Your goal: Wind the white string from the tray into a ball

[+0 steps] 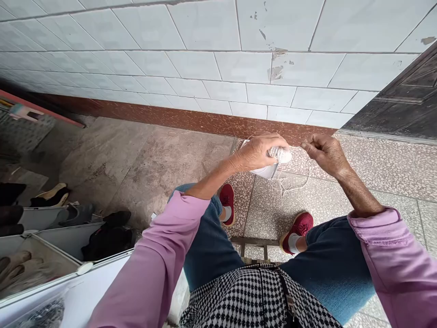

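Note:
My left hand (258,152) is wrapped round a ball of white string (280,154), its fingers closed over the top. To the right, my right hand (322,152) pinches the white string (295,146), a short length of which runs between the two hands. More string hangs below in loose loops (283,184) over the floor. Beneath the left hand a white box (268,171) shows in part; the hand and the ball hide the rest of it.
White wall tiles (215,66) rise in front, with a dark door (406,95) at the right. A shoe rack (68,237) holding several shoes stands at the left. My red shoes (227,202) rest on the speckled floor (262,214).

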A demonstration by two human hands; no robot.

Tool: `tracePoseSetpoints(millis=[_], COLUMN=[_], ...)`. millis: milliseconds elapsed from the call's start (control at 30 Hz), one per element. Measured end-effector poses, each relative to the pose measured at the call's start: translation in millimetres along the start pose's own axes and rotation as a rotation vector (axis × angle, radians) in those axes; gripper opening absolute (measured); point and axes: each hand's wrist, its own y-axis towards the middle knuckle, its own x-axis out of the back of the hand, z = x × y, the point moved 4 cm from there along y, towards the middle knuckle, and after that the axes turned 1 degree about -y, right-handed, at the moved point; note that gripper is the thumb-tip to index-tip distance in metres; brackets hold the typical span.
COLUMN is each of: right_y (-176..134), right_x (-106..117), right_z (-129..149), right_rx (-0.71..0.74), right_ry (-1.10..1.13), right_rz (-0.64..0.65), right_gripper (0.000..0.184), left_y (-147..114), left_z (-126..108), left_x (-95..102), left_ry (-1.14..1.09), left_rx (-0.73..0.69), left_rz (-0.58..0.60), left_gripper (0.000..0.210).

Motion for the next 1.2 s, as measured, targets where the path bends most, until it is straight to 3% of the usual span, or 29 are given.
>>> tracePoseSetpoints(millis=[67, 167, 267, 400, 467, 500, 633, 667, 700, 767, 833, 900, 967, 1067, 1200], right_y=[-6, -21, -30, -22, -17, -15, -23, -27, -28, -26, -21, -17, -16, -19, -22], right_x=[-9, -27, -31, -8, 0, -2, -29, -32, -32, -21, -5, 4, 3, -10, -17], right_z=[9, 32, 50, 44, 36, 34, 38, 41, 42, 39, 31, 24, 20, 18, 17], right_rx=[0.062, 0.115, 0.141, 0.162, 0.146, 0.131, 0.035, 0.007, -0.018, -0.048, -0.035, 0.019, 0.073, 0.11, 0.07], right_ry=[-0.031, 0.032, -0.005, -0.07, -0.064, -0.045, 0.159, 0.217, 0.268, 0.298, 0.228, 0.112, 0.018, -0.047, -0.049], right_rz=[0.091, 0.18, 0.063, -0.222, -0.263, -0.212, 0.234, 0.286, 0.276, 0.135, -0.041, -0.132, -0.108, 0.035, 0.076], right_gripper=[0.052, 0.051, 0.045, 0.038, 0.04, 0.043, 0.048, 0.045, 0.042, 0.035, 0.029, 0.029, 0.038, 0.043, 0.019], left_y=[-1, -3, -4, -5, -5, -5, -2, -2, -1, -2, -3, -4, -3, 0, 1], left_z=[2, 15, 27, 29, 25, 23, 24, 25, 27, 30, 30, 27, 23, 20, 23], left_x=[7.4, 20.2, 23.9, 14.3, 8.1, 6.0, 5.7, 6.2, 6.3, 4.4, -0.2, -5.3, -7.3, -4.8, -1.2], left_ry=[-0.31, -0.65, -0.776, -0.825, -0.842, -0.849, -0.848, -0.844, -0.839, -0.838, -0.852, -0.879, -0.909, -0.941, -0.952], left_rx=[0.101, 0.267, 0.351, 0.348, 0.34, 0.34, 0.365, 0.37, 0.375, 0.379, 0.377, 0.364, 0.34, 0.312, 0.313], left_rz=[-0.078, -0.297, -0.398, -0.344, -0.296, -0.286, -0.331, -0.338, -0.338, -0.307, -0.236, -0.162, -0.144, -0.191, -0.226], left_gripper=[0.038, 0.045, 0.047, 0.051, 0.053, 0.054, 0.052, 0.051, 0.051, 0.051, 0.053, 0.055, 0.055, 0.055, 0.056])
